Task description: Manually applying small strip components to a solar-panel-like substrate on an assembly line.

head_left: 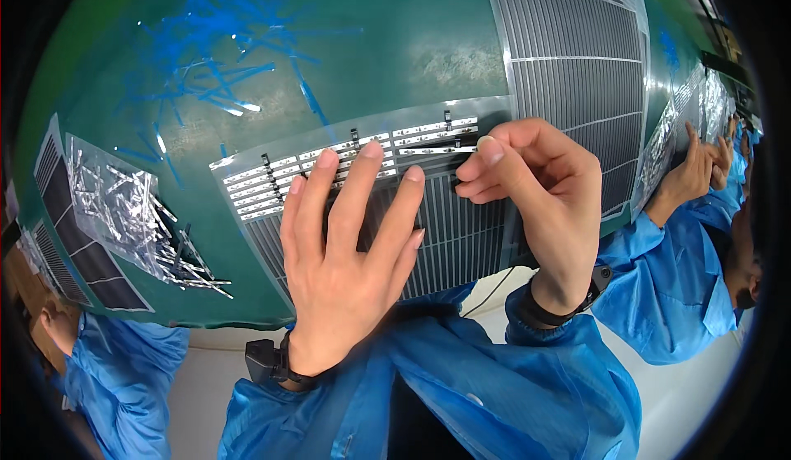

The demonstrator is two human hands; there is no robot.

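My left hand [350,241] lies open, fingers spread, over a sheet of dark strips on the green table. Under and beside its fingertips are rows of narrow white strips with small dark marks [262,190], stuck along the sheet's far edge in side-by-side groups. My right hand [540,192] is closed, thumb and forefinger pinching the right end of one narrow white strip [435,151]. That strip lies just below the others in the right-hand group. Small black tabs [355,137] stand out from the groups. My left palm hides part of the dark-striped sheet [457,246].
A larger dark-striped sheet [577,89] lies at the far right. Blue film scraps [218,48] are scattered at the far left. A clear bag [115,196] spills loose strips [189,266] on the left. Blue-sleeved co-workers [671,279] sit on both sides.
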